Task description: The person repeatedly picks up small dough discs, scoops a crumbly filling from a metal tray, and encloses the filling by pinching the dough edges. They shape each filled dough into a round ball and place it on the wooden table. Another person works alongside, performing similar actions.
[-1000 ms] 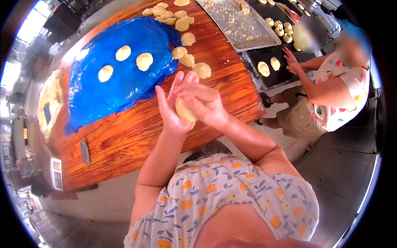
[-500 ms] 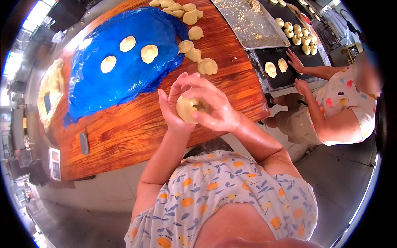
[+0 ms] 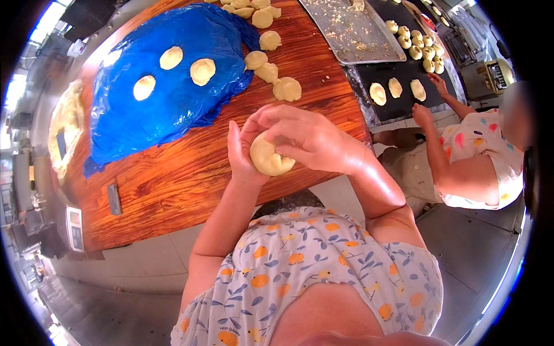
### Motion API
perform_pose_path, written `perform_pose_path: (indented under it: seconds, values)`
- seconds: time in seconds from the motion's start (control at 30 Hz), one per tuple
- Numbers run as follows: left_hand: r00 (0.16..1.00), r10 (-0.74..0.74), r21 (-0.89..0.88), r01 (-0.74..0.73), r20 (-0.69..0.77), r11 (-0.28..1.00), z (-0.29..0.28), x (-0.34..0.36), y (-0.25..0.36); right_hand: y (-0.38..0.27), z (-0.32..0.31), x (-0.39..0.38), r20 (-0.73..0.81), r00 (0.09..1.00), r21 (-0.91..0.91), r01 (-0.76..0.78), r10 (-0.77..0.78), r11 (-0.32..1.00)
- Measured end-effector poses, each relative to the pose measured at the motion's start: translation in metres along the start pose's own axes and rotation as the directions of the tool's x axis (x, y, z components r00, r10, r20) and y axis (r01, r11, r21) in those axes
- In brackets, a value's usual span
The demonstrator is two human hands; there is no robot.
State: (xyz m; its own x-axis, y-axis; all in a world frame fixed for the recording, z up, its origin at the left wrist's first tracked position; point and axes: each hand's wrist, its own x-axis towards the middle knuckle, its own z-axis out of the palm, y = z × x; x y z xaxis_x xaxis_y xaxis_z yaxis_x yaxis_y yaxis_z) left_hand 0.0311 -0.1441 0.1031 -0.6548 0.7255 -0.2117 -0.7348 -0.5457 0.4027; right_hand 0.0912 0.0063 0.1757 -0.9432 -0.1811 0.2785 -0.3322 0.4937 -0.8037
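Note:
Above the near edge of the wooden table [image 3: 167, 184], a pale round dough bun [image 3: 266, 158] sits between my hands. My left hand [image 3: 243, 151] cups it from the left and below, thumb pointing up. From the right, my right hand [image 3: 314, 137] bends its fingers over the top, with its thumb pressed at the folded opening. Any filling inside is hidden. Beyond my hands, a blue plastic sheet [image 3: 156, 115] carries several flat dough rounds [image 3: 203, 71]. More dough rounds [image 3: 287, 89] lie on the bare wood to its right, some overlapping.
A metal tray [image 3: 360, 49] with crumbs stands at the far right, beside a dark tray [image 3: 398, 109] with dough rounds and shaped buns [image 3: 428, 53]. A co-worker's hand [image 3: 423, 114] is near it. A dark block [image 3: 114, 199] and a large dough piece [image 3: 64, 132] lie left.
My right hand has turned over the bun, its fingers now farther across the top. A third flat round now shows on the dark tray near the co-worker, whose far hand has moved right.

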Motion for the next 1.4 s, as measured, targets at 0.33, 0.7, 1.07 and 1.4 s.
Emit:
perform_pose_path:
  seconds: [0.33, 0.7, 1.07, 1.4]
  values:
    - [0.998, -0.045, -0.097, 0.041, -0.041, 0.994, -0.001, 0.008, 0.007, 0.009, 0.003, 0.004, -0.137, 0.978, -0.150, 0.137, -0.158, 0.979]
    - [0.999, -0.033, -0.164, 0.034, 0.009, 0.986, -0.005, 0.009, 0.005, 0.013, 0.002, 0.007, -0.161, 0.961, -0.004, 0.226, -0.223, 0.974]
    - [0.969, 0.140, -0.157, -0.174, -0.205, 0.972, 0.014, 0.013, 0.002, 0.028, 0.062, 0.004, -0.536, 0.835, 0.300, 0.048, 0.126, 0.953]
    - [0.985, 0.034, -0.244, 0.009, 0.172, 0.970, -0.014, 0.001, -0.010, 0.013, 0.041, 0.018, -0.246, 0.925, -0.243, 0.230, -0.290, 0.942]
